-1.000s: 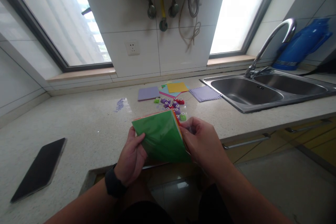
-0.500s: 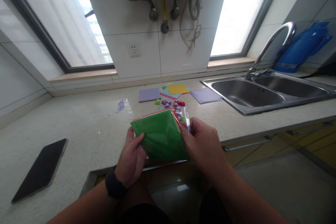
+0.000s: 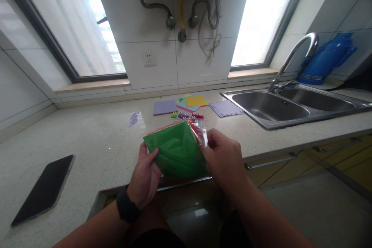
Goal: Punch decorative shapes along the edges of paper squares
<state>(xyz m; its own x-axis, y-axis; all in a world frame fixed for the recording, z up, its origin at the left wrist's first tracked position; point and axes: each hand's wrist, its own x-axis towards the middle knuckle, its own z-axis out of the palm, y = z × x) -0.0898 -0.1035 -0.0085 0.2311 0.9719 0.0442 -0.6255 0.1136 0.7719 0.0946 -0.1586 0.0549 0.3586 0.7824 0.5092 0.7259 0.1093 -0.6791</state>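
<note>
A stack of colored paper [image 3: 174,149], green on top with orange edges behind, is held in front of me at the counter's edge. Part of it sits inside a clear plastic bag [image 3: 205,135]. My left hand [image 3: 147,170] grips the stack's left end, thumb on the green face. At the right end my right hand [image 3: 223,153] pinches the clear bag, fingers curled and partly hidden. Just beyond the stack lie several small hole punches [image 3: 183,115] in purple, green and red; the stack hides some of them.
Behind the punches lie a purple pad [image 3: 165,107], a yellow sheet [image 3: 197,101] over other colored sheets, and purple scallop-edged sheets [image 3: 226,108]. Purple scraps [image 3: 134,119] lie to the left. A dark flat tablet-like object [image 3: 43,190] rests at the near left. A steel sink [image 3: 264,127] with a faucet is at right.
The clear bag's edge now shows more over the stack's right end, and my right hand has shifted slightly. My left hand keeps its hold. The whole view has tilted a little.
</note>
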